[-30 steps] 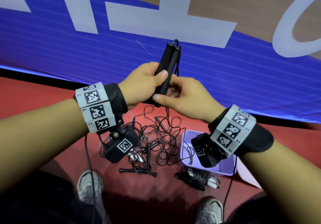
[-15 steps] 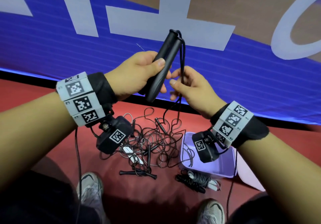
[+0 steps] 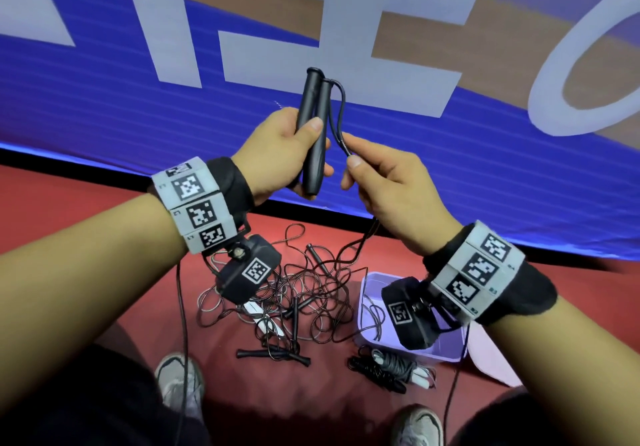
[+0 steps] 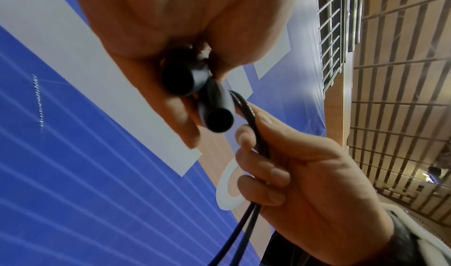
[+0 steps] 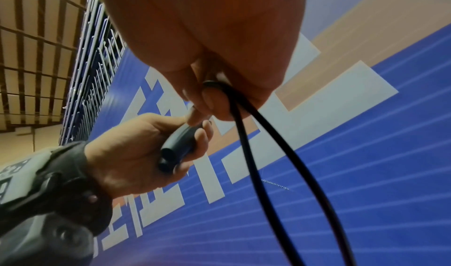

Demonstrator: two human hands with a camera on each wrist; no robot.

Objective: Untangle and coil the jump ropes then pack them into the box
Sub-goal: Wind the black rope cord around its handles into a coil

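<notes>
My left hand point(image 3: 294, 155) grips two black jump rope handles point(image 3: 313, 127) side by side, upright at chest height; their butt ends point(image 4: 195, 94) fill the left wrist view. Just to their right, my right hand point(image 3: 377, 182) pinches the doubled black cord point(image 3: 341, 134) that leaves the handle tops and hangs down to the floor point(image 5: 256, 154). Below lies a tangle of black ropes point(image 3: 301, 293) with loose handles point(image 3: 273, 355). The lilac box point(image 3: 450, 348) stands to its right, one cord draped over its rim. A coiled rope bundle point(image 3: 388, 367) lies in front of the box.
A blue, white and tan banner wall point(image 3: 138, 116) rises directly ahead above the red floor point(image 3: 104, 224). My two shoes point(image 3: 176, 383) stand at the near edge of the ropes. A pale lid point(image 3: 495, 362) lies right of the box.
Both hands rose and parted. The right hand left the handles and slid onto the cord beside them. The handles turned more upright in the left hand.
</notes>
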